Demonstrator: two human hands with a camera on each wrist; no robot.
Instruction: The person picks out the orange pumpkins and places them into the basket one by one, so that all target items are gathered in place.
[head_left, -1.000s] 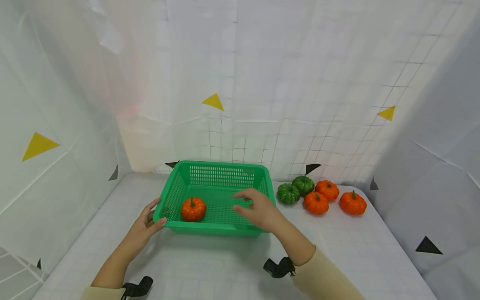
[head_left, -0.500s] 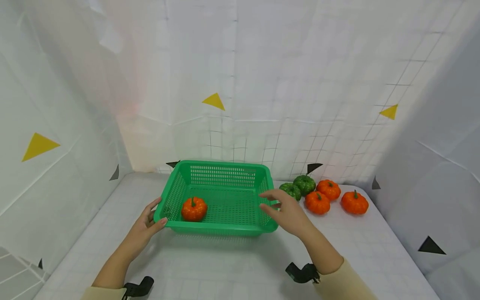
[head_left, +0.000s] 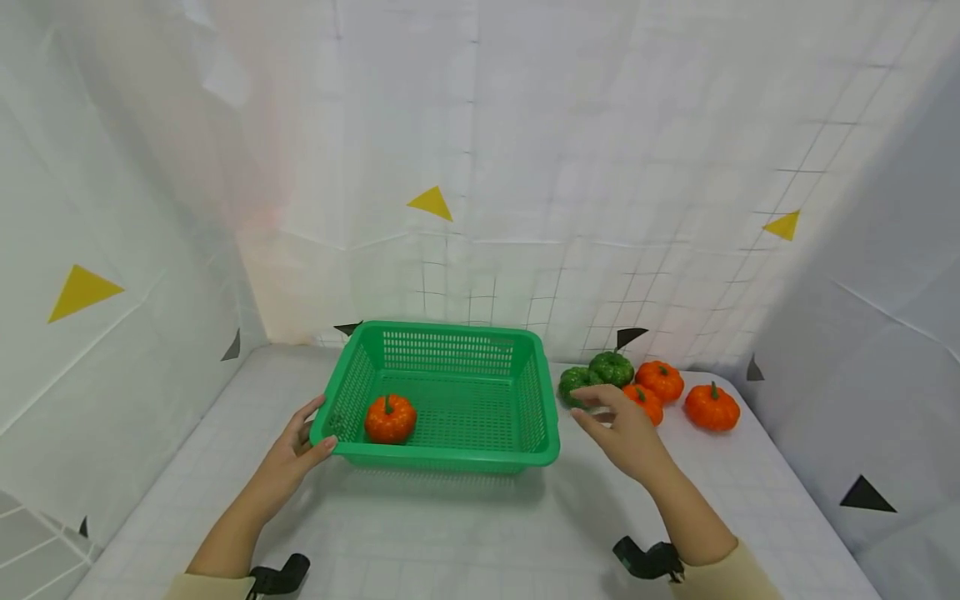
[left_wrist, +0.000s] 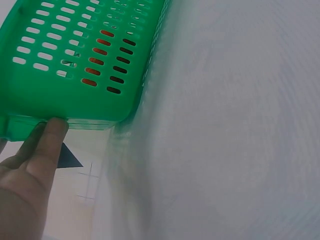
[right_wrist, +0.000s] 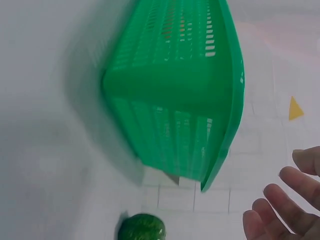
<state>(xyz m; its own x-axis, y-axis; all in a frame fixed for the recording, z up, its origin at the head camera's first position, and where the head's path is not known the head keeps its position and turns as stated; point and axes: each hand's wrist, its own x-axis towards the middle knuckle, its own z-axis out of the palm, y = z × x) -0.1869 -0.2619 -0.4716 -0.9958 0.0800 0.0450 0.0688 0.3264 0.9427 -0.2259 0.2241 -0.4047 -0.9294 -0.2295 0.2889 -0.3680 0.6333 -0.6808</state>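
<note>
Left hand [head_left: 287, 456] grips near left corner of green basket [head_left: 450, 455], some fingers partly hidden; one orange pumpkin [head_left: 390, 419] inside. Right hand [head_left: 628, 433], fingers and thumb relaxed and apart, has shifted right of the basket, partly covering a second orange pumpkin [head_left: 649, 406]. Other pumpkins [head_left: 612, 367], green and orange, sit toward white table's [head_left: 435, 533] far right corner; white sheeting [head_left: 600, 125] behind.

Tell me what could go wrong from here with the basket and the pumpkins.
1. The right hand hangs beside closely bunched pumpkins; reaching for the nearer green pumpkin might knock the farther green pumpkin or the partly hidden orange pumpkin.
2. The left hand grips the green basket at its near left corner; a tug or tilt there could roll the basket's lone pumpkin.
</note>
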